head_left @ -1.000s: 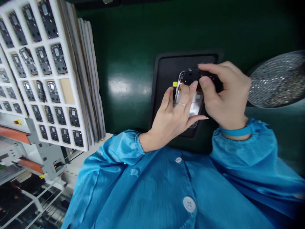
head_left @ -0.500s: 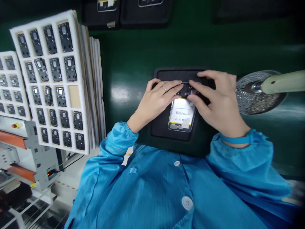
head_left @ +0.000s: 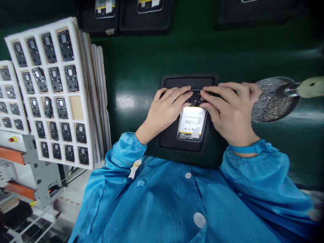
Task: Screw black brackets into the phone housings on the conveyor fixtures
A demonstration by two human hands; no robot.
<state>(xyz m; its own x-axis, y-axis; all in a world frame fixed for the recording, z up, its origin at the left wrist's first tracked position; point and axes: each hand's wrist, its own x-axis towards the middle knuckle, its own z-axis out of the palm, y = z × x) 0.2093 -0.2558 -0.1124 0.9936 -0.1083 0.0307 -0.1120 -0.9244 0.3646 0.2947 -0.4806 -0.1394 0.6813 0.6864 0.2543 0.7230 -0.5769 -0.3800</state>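
An opened phone (head_left: 191, 118) lies on a black tray (head_left: 169, 144), its white battery facing up. Across the phone's far end sits a black module (head_left: 195, 98), partly covered by fingers. My left hand (head_left: 169, 105) wears a ring and grips the phone's left edge, fingertips resting on the module. From the other side, my right hand (head_left: 231, 109) has its thumb and index finger bent against the module's right part. What lies beneath the fingers is hidden.
To the left, a white foam tray (head_left: 80, 133) holds rows of black modules, atop a stack. A round dish of glittering grains (head_left: 272, 104) with a pale green handle (head_left: 310, 88) above it stands at right. More black trays (head_left: 145, 28) with opened phones line the far side.
My right hand's raised fingers have come down and closed in over the phone's far end. My left hand stays nearly in place. The view has shifted slightly, showing more of the far trays.
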